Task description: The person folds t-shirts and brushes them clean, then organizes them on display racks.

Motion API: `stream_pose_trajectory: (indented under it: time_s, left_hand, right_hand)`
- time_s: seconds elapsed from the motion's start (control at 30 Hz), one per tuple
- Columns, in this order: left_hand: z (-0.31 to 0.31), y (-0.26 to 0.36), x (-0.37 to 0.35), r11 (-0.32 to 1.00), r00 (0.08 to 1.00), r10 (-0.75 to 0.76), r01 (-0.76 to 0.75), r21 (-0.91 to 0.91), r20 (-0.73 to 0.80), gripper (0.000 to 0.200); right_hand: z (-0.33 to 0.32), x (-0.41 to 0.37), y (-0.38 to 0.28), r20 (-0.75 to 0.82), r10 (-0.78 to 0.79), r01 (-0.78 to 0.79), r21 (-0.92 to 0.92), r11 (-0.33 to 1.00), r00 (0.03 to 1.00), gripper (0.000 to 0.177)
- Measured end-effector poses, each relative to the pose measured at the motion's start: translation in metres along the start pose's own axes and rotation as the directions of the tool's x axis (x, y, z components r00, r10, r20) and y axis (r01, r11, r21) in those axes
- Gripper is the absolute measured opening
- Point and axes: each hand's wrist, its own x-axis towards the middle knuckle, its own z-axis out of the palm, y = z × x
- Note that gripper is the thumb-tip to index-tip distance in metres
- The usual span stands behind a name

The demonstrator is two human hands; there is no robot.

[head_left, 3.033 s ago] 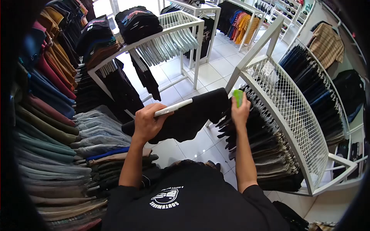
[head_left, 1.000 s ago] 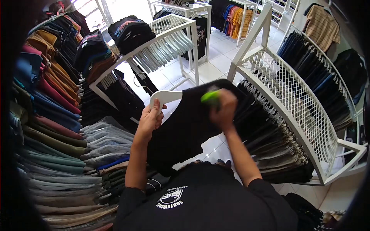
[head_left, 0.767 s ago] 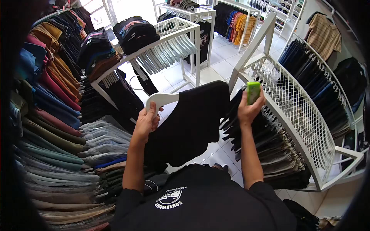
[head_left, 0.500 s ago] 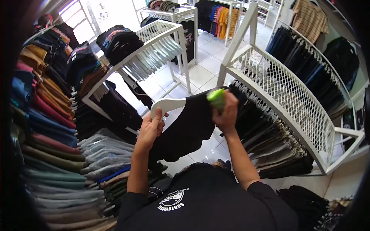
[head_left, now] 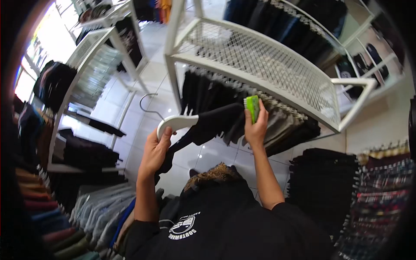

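My left hand (head_left: pixel 154 152) is closed around one end of a white hanger (head_left: pixel 180 121), its metal hook pointing up and away from me. A black garment (head_left: pixel 219 122) is draped on the hanger and stretches to the right, its lower part hanging in front of my body. In my right hand (head_left: pixel 257 128) is a green brush (head_left: pixel 254 108), gripped between thumb and fingers with its pale bristles facing left. The brush is just beyond the right end of the garment and overlaps the rack behind it in this view.
A white rack with a mesh shelf (head_left: pixel 264 56) stands close ahead, with dark and grey clothes (head_left: pixel 277 119) hanging beneath it. To the left are another white rack (head_left: pixel 82 65) and rows of hanging clothes (head_left: pixel 102 208). Black clothes (head_left: pixel 323 186) and plaid shirts (head_left: pixel 381 199) hang at the lower right.
The view has swung to the right, bringing the mesh rack nearer the middle. The brush has turned so that its bristles show. Both hands keep their hold.
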Motion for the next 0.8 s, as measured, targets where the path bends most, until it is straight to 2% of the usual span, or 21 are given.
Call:
stream_pose_trajectory:
  time_s: [0.07, 0.17, 0.2, 0.27, 0.4, 0.43, 0.53, 0.57, 0.6, 0.63, 0.67, 0.73, 0.77, 0.8]
  left_hand:
    - [0.019, 0.011, 0.002, 0.999, 0.999, -0.045, 0.044, 0.02, 0.024, 0.039]
    - [0.054, 0.018, 0.01, 0.999, 0.986, 0.032, -0.039, 0.038, 0.165, 0.035]
    - [0.068, 0.022, 0.014, 0.999, 0.976, 0.014, -0.022, 0.035, 0.219, 0.034]
    - [0.106, 0.033, 0.019, 0.997, 0.956, 0.022, -0.042, 0.062, 0.291, 0.032]
    - [0.181, 0.039, 0.036, 0.971, 0.905, 0.134, -0.201, 0.128, 0.403, 0.027]
    - [0.193, 0.043, 0.042, 0.964, 0.893, 0.097, -0.194, 0.181, 0.44, 0.028]
    - [0.237, 0.056, 0.048, 0.916, 0.846, 0.179, -0.33, 0.228, 0.503, 0.03]
    - [0.252, 0.062, 0.048, 0.915, 0.856, 0.124, -0.294, 0.276, 0.502, 0.03]
    - [0.264, 0.064, 0.049, 0.907, 0.841, 0.13, -0.315, 0.28, 0.526, 0.03]
    - [0.277, 0.065, 0.05, 0.863, 0.81, 0.198, -0.412, 0.294, 0.552, 0.029]
    - [0.288, 0.066, 0.05, 0.811, 0.775, 0.261, -0.499, 0.305, 0.575, 0.029]
    - [0.307, 0.07, 0.049, 0.804, 0.783, 0.238, -0.49, 0.336, 0.574, 0.029]
    - [0.314, 0.072, 0.049, 0.798, 0.781, 0.244, -0.498, 0.339, 0.574, 0.028]
    - [0.321, 0.073, 0.048, 0.794, 0.782, 0.252, -0.504, 0.341, 0.569, 0.027]
  right_hand:
    - [-0.033, 0.007, 0.055, -0.101, 0.111, -0.118, -0.066, 0.991, 0.989, 0.06]
    - [-0.095, 0.007, 0.098, -0.227, 0.126, -0.15, -0.093, 0.984, 0.966, 0.053]
    - [-0.118, 0.008, 0.099, -0.204, 0.238, -0.248, -0.024, 0.969, 0.95, 0.05]
    - [-0.154, 0.007, 0.114, -0.216, 0.331, -0.347, -0.04, 0.937, 0.918, 0.054]
    - [-0.208, 0.015, 0.141, -0.3, 0.365, -0.376, 0.023, 0.926, 0.881, 0.057]
    - [-0.219, 0.02, 0.151, -0.299, 0.328, -0.356, -0.043, 0.934, 0.896, 0.06]
    - [-0.245, 0.043, 0.19, -0.342, 0.209, -0.276, -0.158, 0.948, 0.916, 0.065]
    - [-0.254, 0.053, 0.198, -0.35, 0.174, -0.249, -0.183, 0.951, 0.92, 0.065]
    - [-0.261, 0.064, 0.205, -0.352, 0.139, -0.223, -0.211, 0.952, 0.926, 0.064]
    - [-0.269, 0.076, 0.208, -0.357, 0.125, -0.216, -0.229, 0.949, 0.926, 0.063]
    - [-0.275, 0.086, 0.21, -0.351, 0.177, -0.249, -0.171, 0.953, 0.919, 0.062]
    - [-0.28, 0.109, 0.236, -0.371, 0.053, -0.16, -0.265, 0.951, 0.927, 0.061]
    - [-0.28, 0.12, 0.248, -0.374, 0.052, -0.158, -0.259, 0.953, 0.926, 0.061]
    - [-0.28, 0.131, 0.257, -0.355, 0.051, -0.181, -0.344, 0.921, 0.933, 0.062]
